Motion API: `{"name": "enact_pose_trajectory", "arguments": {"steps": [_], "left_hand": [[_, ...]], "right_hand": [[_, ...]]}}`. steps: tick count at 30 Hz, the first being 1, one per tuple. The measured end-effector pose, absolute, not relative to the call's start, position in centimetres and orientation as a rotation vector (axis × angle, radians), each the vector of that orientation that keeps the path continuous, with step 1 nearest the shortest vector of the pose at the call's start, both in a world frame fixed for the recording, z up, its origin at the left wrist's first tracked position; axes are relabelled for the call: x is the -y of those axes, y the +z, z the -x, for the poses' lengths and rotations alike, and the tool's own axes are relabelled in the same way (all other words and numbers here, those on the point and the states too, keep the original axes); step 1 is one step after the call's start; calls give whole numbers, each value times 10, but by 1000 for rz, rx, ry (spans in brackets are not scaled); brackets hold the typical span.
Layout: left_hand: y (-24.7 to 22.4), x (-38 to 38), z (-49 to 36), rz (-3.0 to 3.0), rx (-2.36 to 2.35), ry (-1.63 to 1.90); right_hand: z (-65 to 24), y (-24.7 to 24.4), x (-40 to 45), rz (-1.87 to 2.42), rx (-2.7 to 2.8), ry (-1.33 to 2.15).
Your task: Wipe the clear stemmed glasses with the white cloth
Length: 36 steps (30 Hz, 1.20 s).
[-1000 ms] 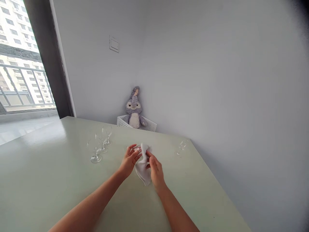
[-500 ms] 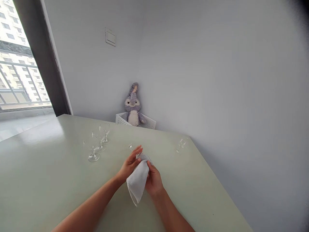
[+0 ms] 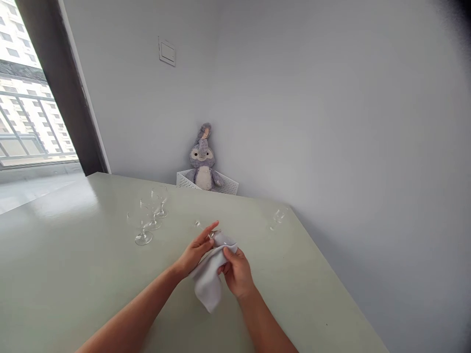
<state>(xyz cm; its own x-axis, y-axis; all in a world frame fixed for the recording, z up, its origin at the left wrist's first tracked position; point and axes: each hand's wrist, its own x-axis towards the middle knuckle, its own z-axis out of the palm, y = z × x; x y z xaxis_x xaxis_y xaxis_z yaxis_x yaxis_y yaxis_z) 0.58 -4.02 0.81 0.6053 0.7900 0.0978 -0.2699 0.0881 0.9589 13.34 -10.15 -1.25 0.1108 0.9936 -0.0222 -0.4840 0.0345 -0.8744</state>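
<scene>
Over the middle of the table, my left hand (image 3: 198, 249) is closed on a stemmed glass (image 3: 222, 239) that lies tilted, its foot sticking out beyond the fingers at the upper left. The index finger is stretched along the glass. My right hand (image 3: 236, 268) pinches a pale grey cloth (image 3: 209, 285) against the bowl, thumb on top. One end of the cloth hangs down between my wrists. Part of the bowl is covered by the cloth and fingers.
Several clear stemmed glasses stand in a row on the left of the pale green table (image 3: 88, 274), the nearest glass (image 3: 143, 238) upright. A small glass (image 3: 278, 216) is near the right edge. Behind the table, a plush rabbit (image 3: 203, 169) sits in a white basket (image 3: 230, 185).
My right hand has shifted slightly to the right and turned, drawing the cloth along the bowl. The hanging end of the cloth has swung and changed its folds. My left hand stays on the glass.
</scene>
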Motion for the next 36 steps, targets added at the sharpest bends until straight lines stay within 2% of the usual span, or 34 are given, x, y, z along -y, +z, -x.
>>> {"name": "enact_pose_trajectory", "arguments": {"steps": [4, 9, 14, 21, 27, 32, 36], "left_hand": [[3, 36, -5, -1392, -541, 895], [-1, 31, -4, -1604, -676, 1015], [2, 37, -7, -1534, -556, 923], [-2, 28, 0, -1718, -850, 987], [-2, 31, -4, -1574, -609, 959], [-2, 25, -1, -1665, -923, 984], [5, 30, 2, -1743, -880, 1021]], "right_hand": [[-134, -4, 105, 728, 641, 1462], [-127, -6, 108, 827, 815, 1375], [-138, -4, 104, 694, 524, 1492], [-131, -3, 109, 755, 670, 1519], [-138, -7, 103, 696, 396, 1519], [-128, -6, 107, 754, 658, 1510], [-128, -6, 105, 685, 435, 1541]]}}
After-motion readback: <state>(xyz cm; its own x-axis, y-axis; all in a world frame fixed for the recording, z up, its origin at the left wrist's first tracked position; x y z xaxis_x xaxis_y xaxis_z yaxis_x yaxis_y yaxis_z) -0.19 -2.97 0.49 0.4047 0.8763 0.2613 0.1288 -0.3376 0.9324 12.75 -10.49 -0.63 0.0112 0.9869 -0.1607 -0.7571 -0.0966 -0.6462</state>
